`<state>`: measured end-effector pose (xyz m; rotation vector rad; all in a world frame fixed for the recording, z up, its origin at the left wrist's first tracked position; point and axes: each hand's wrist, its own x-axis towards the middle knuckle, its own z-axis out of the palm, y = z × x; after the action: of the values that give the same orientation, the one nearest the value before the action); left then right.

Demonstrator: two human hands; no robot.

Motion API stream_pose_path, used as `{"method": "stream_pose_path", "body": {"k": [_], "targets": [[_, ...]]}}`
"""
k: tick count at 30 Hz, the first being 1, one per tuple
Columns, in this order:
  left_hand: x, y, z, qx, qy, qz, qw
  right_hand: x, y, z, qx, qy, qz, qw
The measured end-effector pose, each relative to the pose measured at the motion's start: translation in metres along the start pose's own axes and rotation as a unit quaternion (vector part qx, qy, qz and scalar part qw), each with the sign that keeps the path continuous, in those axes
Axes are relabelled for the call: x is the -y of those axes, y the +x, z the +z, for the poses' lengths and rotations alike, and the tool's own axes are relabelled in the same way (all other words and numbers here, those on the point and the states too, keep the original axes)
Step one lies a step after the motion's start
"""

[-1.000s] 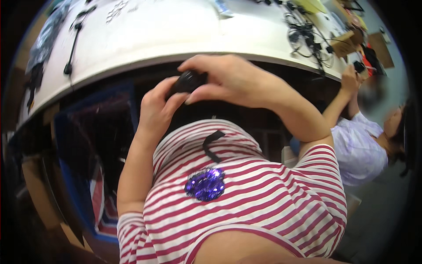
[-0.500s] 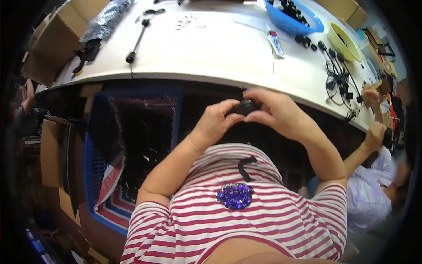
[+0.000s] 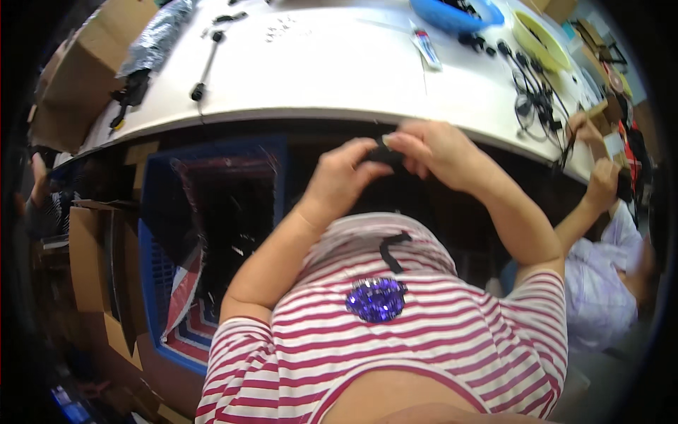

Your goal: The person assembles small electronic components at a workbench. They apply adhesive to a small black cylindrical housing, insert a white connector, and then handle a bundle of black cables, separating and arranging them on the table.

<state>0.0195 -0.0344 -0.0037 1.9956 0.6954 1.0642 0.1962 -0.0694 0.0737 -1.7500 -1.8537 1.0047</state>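
Just off the near edge of the white table (image 3: 296,78), both my hands meet around a small black plastic part (image 3: 381,153). Thumb and fingers of my left hand (image 3: 342,173) are closed on its left side. My right hand (image 3: 441,155) pinches at its upper right end, the fingers slightly blurred. Much of the part is covered by my fingers, so its exact kind cannot be made out.
Below left stands a blue crate (image 3: 152,283) with a striped lining and dark contents. On the table lie a tube (image 3: 428,51), black cables (image 3: 537,106), a blue basin (image 3: 452,18) and a yellow basin (image 3: 540,42). A co-worker (image 3: 600,283) sits at right.
My right hand has shifted its fingers on the black part and turned a little. The part now looks more tilted and more covered. The whole view has shifted slightly.
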Motion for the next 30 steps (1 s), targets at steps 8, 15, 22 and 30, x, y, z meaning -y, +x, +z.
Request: {"method": "stream_pose_path", "body": {"k": [8,15,22,30], "targets": [[-0.017,0.000,0.000,0.059,0.003,-0.108,0.992,0.001,-0.009,0.002,-0.029,0.053,-0.032,0.998],[-0.029,0.032,-0.007,-0.122,-0.529,-0.105,0.833,-0.020,-0.003,0.048,0.049,0.100,-0.106,0.988],[-0.047,0.041,-0.014,-0.125,-0.436,-0.106,0.885,0.023,-0.044,-0.030,-0.012,0.382,-0.126,0.915],[-0.024,0.025,-0.015,-0.073,-0.458,-0.180,0.868,0.039,-0.028,-0.197,-0.306,0.269,-0.263,0.874]]}}
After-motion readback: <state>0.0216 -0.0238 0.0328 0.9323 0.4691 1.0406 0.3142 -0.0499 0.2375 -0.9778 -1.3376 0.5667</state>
